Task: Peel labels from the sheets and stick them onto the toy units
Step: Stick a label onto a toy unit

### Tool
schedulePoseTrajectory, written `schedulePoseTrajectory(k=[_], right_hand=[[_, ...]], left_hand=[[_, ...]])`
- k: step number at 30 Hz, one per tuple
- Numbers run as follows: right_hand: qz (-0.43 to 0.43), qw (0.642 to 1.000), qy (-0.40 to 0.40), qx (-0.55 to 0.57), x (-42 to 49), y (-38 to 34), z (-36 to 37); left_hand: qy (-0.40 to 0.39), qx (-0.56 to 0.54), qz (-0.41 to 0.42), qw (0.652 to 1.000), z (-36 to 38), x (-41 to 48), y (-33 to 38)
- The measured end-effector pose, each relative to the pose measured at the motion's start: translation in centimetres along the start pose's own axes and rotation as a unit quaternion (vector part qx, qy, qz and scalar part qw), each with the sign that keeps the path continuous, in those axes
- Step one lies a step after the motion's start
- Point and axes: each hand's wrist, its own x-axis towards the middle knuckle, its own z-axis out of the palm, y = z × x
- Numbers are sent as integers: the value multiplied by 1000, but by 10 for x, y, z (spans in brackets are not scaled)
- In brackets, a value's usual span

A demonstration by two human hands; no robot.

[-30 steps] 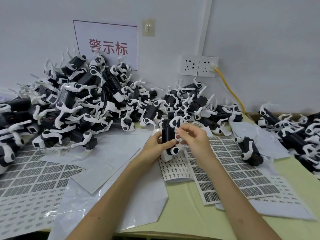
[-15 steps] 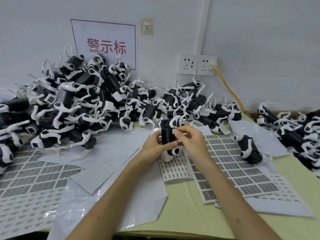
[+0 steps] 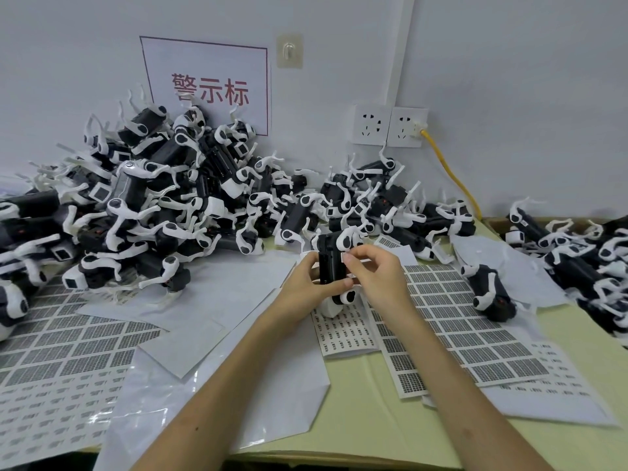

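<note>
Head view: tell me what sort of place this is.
Probably a factory labelling bench: a heap of identical toy units, label sheets spread around, and a red-lettered wall sign.

My left forearm (image 3: 217, 385) and right forearm (image 3: 452, 379) reach forward over the worktop and converge. My left hand (image 3: 303, 283) grips the toy unit (image 3: 330, 263), with the thumb across its front and the fingers (image 3: 307, 265) at its side. My right hand (image 3: 380, 277) is beside it. Its thumb and forefinger pinch a label (image 3: 347, 257) at the unit, and the other fingers are loosely curled.
</note>
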Motion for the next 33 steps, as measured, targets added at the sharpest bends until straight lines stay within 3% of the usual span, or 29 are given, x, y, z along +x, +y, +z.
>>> schedulePoseTrajectory(k=[22,33], right_hand=[[12,1000,20,-8,-3,-2,3],[64,994,39,74,-4,1,1]], left_hand=[[11,20,25,999,2,-1,-3],[-13,39,35,999,0,-2,-3]])
